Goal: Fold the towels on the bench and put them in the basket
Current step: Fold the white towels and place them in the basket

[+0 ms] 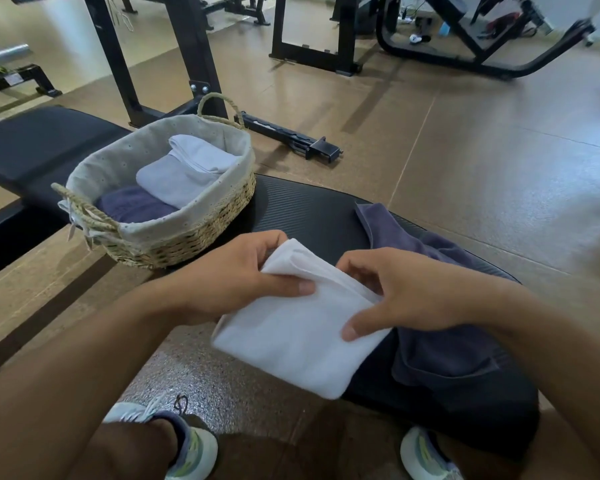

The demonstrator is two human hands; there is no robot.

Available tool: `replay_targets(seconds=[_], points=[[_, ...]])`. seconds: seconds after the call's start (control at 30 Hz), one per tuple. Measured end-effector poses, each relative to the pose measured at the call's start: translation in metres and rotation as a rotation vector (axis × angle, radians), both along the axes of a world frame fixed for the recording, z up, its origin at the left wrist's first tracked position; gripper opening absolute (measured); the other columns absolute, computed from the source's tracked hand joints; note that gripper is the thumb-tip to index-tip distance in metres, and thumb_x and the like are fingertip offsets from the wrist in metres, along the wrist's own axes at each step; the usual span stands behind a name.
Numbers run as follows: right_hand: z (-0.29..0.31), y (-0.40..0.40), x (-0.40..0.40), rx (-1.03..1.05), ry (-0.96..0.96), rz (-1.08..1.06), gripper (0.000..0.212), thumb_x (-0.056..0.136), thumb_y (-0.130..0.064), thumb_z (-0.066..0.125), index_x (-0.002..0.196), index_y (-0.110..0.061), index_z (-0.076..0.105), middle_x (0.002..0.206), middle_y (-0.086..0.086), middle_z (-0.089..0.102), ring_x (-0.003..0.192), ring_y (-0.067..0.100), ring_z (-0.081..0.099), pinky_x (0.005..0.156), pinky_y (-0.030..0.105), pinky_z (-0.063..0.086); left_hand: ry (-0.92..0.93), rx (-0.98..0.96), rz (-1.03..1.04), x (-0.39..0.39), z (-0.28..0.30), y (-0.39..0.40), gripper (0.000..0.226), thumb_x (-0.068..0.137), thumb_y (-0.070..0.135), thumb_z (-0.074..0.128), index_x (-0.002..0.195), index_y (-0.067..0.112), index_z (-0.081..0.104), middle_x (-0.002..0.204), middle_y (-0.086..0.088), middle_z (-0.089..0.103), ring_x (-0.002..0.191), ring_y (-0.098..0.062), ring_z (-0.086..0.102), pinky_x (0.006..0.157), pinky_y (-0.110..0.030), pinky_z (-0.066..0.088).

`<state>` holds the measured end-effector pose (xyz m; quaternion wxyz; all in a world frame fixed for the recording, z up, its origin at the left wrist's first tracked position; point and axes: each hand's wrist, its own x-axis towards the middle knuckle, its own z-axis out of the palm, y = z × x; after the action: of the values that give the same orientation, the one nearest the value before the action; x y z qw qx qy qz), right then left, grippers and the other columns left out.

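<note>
Both hands held one folded white towel [291,337] above the near end of the black bench [309,209]. The left hand [236,282] pinched the towel's far left corner, thumb lying flat across the top layer and fingers curled underneath, out of sight. The right hand [413,292] gripped the towel's right edge, thumb pressed on top near the middle of that edge, fingers bent over the stacked folds at the far corner. Several layers showed at that far edge, between the two hands. The towel's near corner hung free below the grip, past the bench's left side and over the speckled floor [222,372].

Just right of the right hand, partly under its wrist, a dark purple towel [440,348] lay rumpled and unfolded on the bench, touching the white towel's right edge or tucked beneath it; could not tell which.

Beyond the left hand, a woven basket [187,237] with cloth lining and rope handles sat at the bench's far left edge. Inside it: a dark towel [132,206] at the bottom, a pale grey folded towel [167,181] on top, and another pale folded towel [201,154] leaning against the far wall.

Below the hands, two shoes [191,452] stood on the floor, one either side of the bench. Black gym frames [194,53] stood farther off.
</note>
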<state>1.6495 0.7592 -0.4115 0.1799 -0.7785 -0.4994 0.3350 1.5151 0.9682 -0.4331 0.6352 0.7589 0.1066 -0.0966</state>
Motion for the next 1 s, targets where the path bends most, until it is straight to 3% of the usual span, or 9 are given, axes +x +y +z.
replay_targets(seconds=[0.1, 0.27, 0.4, 0.53, 0.67, 0.73, 0.83, 0.9, 1.0], points=[[0.002, -0.002, 0.007, 0.000, -0.009, -0.046, 0.031, 0.077, -0.047, 0.082, 0.092, -0.028, 0.063, 0.088, -0.006, 0.068, 0.077, 0.009, 0.063, 0.075, 0.033, 0.051, -0.001, -0.107, 0.022, 0.003, -0.003, -0.001, 0.038, 0.082, 0.012, 0.080, 0.114, 0.005, 0.061, 0.103, -0.008, 0.074, 0.090, -0.018, 0.071, 0.067, -0.024, 0.057], [-0.011, 0.000, 0.027, 0.180, 0.032, -0.282, 0.027, 0.076, -0.027, 0.085, 0.087, -0.024, 0.060, 0.080, -0.001, 0.065, 0.070, 0.010, 0.057, 0.064, 0.032, 0.045, 0.052, -0.250, 0.125, 0.016, -0.011, -0.001, 0.041, 0.080, 0.019, 0.071, 0.119, 0.005, 0.071, 0.117, -0.013, 0.074, 0.109, -0.025, 0.070, 0.097, -0.035, 0.057], [-0.029, 0.012, 0.037, 0.315, 0.386, -0.578, 0.032, 0.084, -0.022, 0.080, 0.107, -0.009, 0.061, 0.087, 0.006, 0.076, 0.071, 0.016, 0.071, 0.055, 0.026, 0.054, 0.101, -0.226, 0.292, 0.029, -0.024, 0.004, 0.030, 0.092, 0.028, 0.065, 0.116, 0.010, 0.072, 0.112, -0.007, 0.077, 0.109, -0.026, 0.071, 0.099, -0.042, 0.053], [-0.040, 0.018, 0.045, 0.223, 0.457, -0.539, 0.053, 0.079, -0.028, 0.084, 0.125, -0.022, 0.058, 0.108, 0.003, 0.076, 0.098, 0.021, 0.074, 0.081, 0.037, 0.061, 0.166, -0.191, 0.308, 0.035, -0.041, 0.010, 0.039, 0.099, 0.037, 0.059, 0.121, 0.007, 0.069, 0.118, -0.013, 0.074, 0.116, -0.034, 0.067, 0.104, -0.055, 0.047], [-0.052, 0.019, 0.047, 0.088, 0.197, -0.376, 0.095, 0.065, -0.024, 0.093, 0.144, -0.037, 0.042, 0.119, -0.013, 0.067, 0.108, 0.006, 0.065, 0.100, 0.031, 0.053, 0.188, -0.180, 0.294, 0.036, -0.050, 0.015, 0.031, 0.099, 0.031, 0.060, 0.121, 0.010, 0.068, 0.115, -0.007, 0.076, 0.107, -0.024, 0.071, 0.090, -0.040, 0.057], [-0.055, 0.021, 0.048, 0.124, 0.083, -0.386, 0.088, 0.067, -0.026, 0.092, 0.141, -0.038, 0.047, 0.117, -0.018, 0.064, 0.107, 0.003, 0.063, 0.096, 0.027, 0.052, 0.173, -0.154, 0.222, 0.036, -0.052, 0.022, 0.031, 0.093, 0.013, 0.069, 0.123, 0.013, 0.068, 0.116, -0.004, 0.076, 0.110, -0.022, 0.071, 0.093, -0.038, 0.058], [-0.058, 0.024, 0.050, 0.199, 0.062, -0.402, 0.060, 0.070, -0.019, 0.090, 0.120, -0.035, 0.061, 0.105, -0.016, 0.070, 0.096, 0.002, 0.066, 0.086, 0.028, 0.057, 0.118, -0.070, 0.146, 0.035, -0.054, 0.030, 0.055, 0.078, -0.013, 0.075, 0.126, 0.013, 0.065, 0.119, -0.004, 0.075, 0.113, -0.021, 0.070, 0.095, -0.039, 0.057], [-0.061, 0.025, 0.053, 0.246, 0.037, -0.423, 0.047, 0.070, -0.012, 0.088, 0.108, -0.030, 0.066, 0.097, -0.012, 0.072, 0.087, 0.003, 0.068, 0.082, 0.031, 0.059, 0.046, -0.026, 0.154, 0.037, -0.059, 0.033, 0.058, 0.076, -0.019, 0.073, 0.124, 0.013, 0.067, 0.119, -0.006, 0.075, 0.115, -0.023, 0.069, 0.097, -0.040, 0.055], [-0.065, 0.026, 0.056, 0.327, -0.036, -0.457, 0.035, 0.074, -0.008, 0.085, 0.095, -0.027, 0.065, 0.090, -0.009, 0.072, 0.079, 0.004, 0.066, 0.077, 0.032, 0.057, -0.071, 0.033, 0.215, 0.042, -0.063, 0.033, 0.054, 0.077, -0.022, 0.069, 0.116, 0.015, 0.070, 0.111, 0.001, 0.076, 0.106, -0.012, 0.070, 0.090, -0.027, 0.057]])
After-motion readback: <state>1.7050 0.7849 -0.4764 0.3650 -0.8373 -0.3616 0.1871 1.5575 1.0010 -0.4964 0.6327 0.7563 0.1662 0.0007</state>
